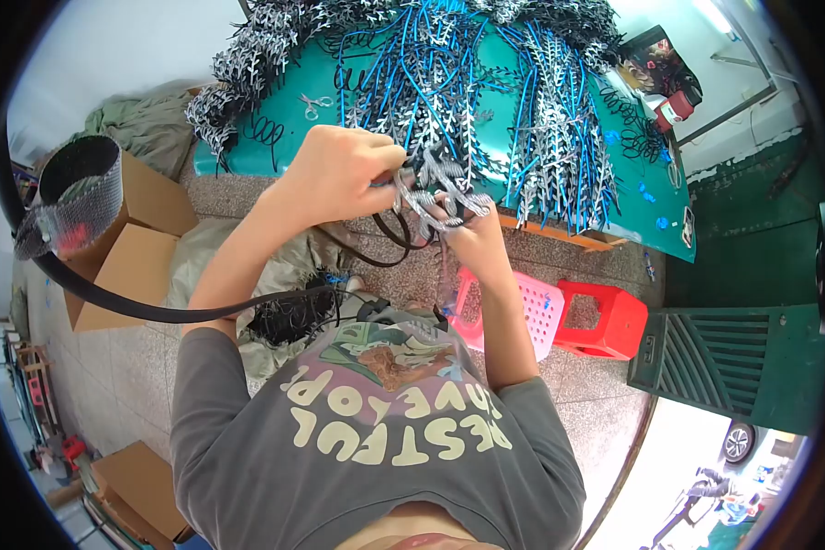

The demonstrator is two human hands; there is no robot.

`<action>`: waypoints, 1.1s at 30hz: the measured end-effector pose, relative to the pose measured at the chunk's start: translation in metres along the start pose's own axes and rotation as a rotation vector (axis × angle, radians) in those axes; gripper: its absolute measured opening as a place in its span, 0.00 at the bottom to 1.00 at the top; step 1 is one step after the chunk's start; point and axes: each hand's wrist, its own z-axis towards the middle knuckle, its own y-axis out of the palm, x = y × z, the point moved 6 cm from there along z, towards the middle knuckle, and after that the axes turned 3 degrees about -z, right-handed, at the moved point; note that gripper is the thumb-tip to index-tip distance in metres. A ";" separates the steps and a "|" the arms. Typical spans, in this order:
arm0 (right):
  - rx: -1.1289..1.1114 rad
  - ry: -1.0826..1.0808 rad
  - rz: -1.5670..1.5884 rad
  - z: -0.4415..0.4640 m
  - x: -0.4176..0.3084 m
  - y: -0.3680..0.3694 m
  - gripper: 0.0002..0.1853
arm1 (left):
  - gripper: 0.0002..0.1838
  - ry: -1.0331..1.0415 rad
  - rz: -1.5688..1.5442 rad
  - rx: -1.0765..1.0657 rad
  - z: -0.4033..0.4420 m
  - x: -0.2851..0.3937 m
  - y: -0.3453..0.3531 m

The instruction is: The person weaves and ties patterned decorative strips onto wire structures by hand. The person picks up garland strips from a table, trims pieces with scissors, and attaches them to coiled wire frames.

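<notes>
A tangled bundle of grey-and-white patterned strips [440, 188] with black parts is held up in front of the table edge, between my two hands. My left hand [344, 174] is closed at the bundle's left side, with fingers curled and pinched on a strip. Below and around the bundle's right side, my right hand [472, 240] is closed on it, its fingers partly hidden by the loops. A dark flat band [390, 257] hangs in a loop beneath my hands. Just beyond them, leafy black-and-white strips with blue cords [422, 101] lie on the green table [289, 151].
Scissors [315, 105] and black coils [266, 130] lie on the table's left. More leafy strips [564, 147] hang over its front edge. A pink stool [532, 316] and a red stool [605, 321] stand at right. Cardboard boxes [124, 275] and a mesh cup [87, 197] are left.
</notes>
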 end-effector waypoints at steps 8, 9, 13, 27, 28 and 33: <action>-0.057 0.087 0.196 0.021 0.001 0.009 0.04 | 0.17 -0.185 -1.189 -0.699 -0.012 -0.029 0.045; -0.050 0.078 0.199 0.024 0.001 0.010 0.04 | 0.18 -0.272 -1.323 -0.675 -0.011 -0.033 0.050; 0.028 0.035 0.220 0.029 0.000 0.003 0.04 | 0.20 -0.304 -1.736 -0.600 -0.016 -0.041 0.065; -0.316 0.055 0.517 0.015 0.031 0.012 0.15 | 0.11 -0.550 -1.250 -0.008 -0.028 -0.032 0.063; -0.401 0.139 0.658 0.010 0.038 0.015 0.18 | 0.11 -0.544 -1.269 0.022 -0.031 -0.033 0.058; -0.334 0.213 0.051 -0.006 0.017 -0.011 0.29 | 0.09 -0.446 -1.333 -0.004 -0.042 -0.042 0.041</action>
